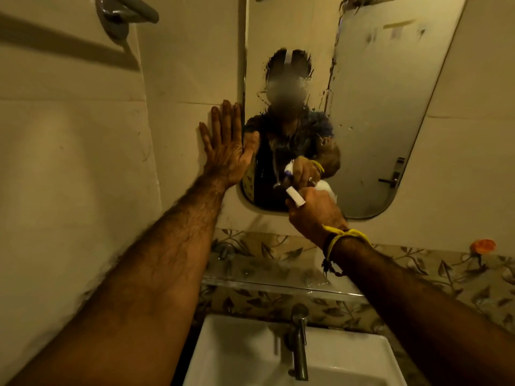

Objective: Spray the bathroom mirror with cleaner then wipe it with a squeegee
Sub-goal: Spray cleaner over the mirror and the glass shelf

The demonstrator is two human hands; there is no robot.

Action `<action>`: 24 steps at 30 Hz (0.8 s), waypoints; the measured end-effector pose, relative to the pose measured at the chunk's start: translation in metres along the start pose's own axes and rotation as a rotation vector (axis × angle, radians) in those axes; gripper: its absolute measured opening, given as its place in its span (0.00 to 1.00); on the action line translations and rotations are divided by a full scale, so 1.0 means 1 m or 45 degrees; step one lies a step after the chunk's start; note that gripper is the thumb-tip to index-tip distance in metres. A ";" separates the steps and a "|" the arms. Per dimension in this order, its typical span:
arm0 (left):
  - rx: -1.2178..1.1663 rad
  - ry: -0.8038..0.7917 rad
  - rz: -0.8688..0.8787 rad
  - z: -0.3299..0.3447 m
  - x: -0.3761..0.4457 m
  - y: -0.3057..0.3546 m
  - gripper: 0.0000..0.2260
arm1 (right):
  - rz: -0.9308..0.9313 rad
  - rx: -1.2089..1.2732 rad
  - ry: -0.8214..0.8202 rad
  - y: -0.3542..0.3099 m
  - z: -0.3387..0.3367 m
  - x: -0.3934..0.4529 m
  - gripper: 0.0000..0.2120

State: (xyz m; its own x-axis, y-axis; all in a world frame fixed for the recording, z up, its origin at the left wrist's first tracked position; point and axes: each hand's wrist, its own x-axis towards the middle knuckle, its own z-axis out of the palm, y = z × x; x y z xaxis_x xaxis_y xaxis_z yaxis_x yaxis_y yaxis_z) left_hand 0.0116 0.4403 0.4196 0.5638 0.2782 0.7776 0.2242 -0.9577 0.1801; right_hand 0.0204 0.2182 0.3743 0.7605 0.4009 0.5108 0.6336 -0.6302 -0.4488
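The bathroom mirror (370, 112) hangs on the tiled wall ahead, tall with rounded corners, its glass streaked with wet runs near the middle. My right hand (315, 213) is closed around a white spray bottle (296, 197), whose nozzle points at the lower part of the glass from close by. A yellow thread band circles that wrist. My left hand (225, 146) lies flat with fingers spread on the wall tile just left of the mirror's edge, holding nothing. No squeegee shows anywhere.
A glass shelf (267, 277) runs under the mirror over a leaf-patterned tile band. Below it sits a white basin (239, 355) with a steel tap (299, 341). A grey fitting (122, 15) sticks out of the wall at top left.
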 end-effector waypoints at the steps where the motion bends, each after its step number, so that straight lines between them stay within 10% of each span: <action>1: -0.002 0.001 -0.004 0.001 0.001 0.000 0.36 | -0.017 -0.022 0.049 0.004 -0.006 0.002 0.12; 10: 0.060 0.110 -0.112 0.002 -0.006 0.010 0.35 | -0.149 0.092 0.508 0.002 -0.084 0.022 0.08; 24: 0.036 0.198 0.064 -0.007 0.018 0.017 0.38 | 0.338 0.470 0.797 0.037 -0.135 0.025 0.08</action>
State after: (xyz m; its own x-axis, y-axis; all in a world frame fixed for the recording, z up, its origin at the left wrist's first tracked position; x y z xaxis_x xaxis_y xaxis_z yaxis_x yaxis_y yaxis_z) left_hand 0.0198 0.4289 0.4412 0.4456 0.2134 0.8694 0.2225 -0.9671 0.1233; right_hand 0.0438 0.1146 0.4696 0.7411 -0.2526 0.6220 0.5311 -0.3461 -0.7734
